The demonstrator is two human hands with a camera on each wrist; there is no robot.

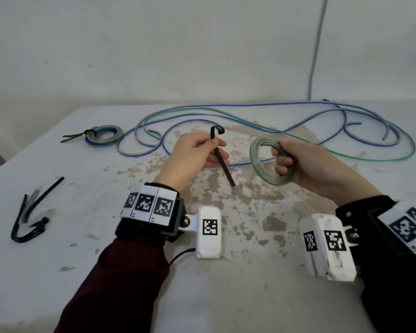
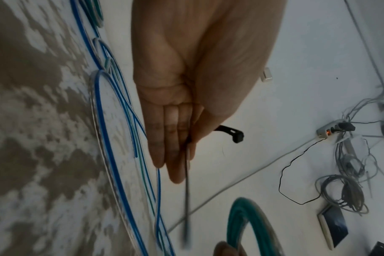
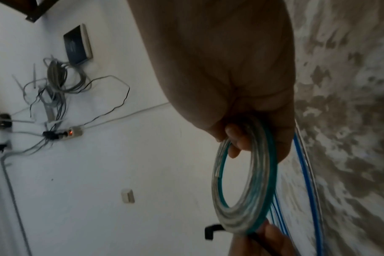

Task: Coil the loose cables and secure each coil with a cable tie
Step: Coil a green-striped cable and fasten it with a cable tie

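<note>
My left hand [image 1: 202, 151] pinches a black cable tie [image 1: 222, 157] between thumb and fingers, its hooked head up and its tail pointing down toward the table. The same tie [image 2: 187, 190] runs past my fingertips in the left wrist view. My right hand [image 1: 298, 159] grips a small green-and-clear cable coil [image 1: 262, 164] held up just right of the tie; the coil [image 3: 243, 181] hangs from my curled fingers. Loose blue and green cables [image 1: 274, 121] sprawl across the far table. A finished tied coil [image 1: 103, 135] lies at far left.
A bundle of spare black cable ties [image 1: 31, 212] lies near the table's left edge. The white table [image 1: 226, 284] has worn brown patches in the middle. A grey conduit [image 1: 317, 44] runs up the wall behind. A power strip [image 2: 331, 129] and tangled wires sit beyond.
</note>
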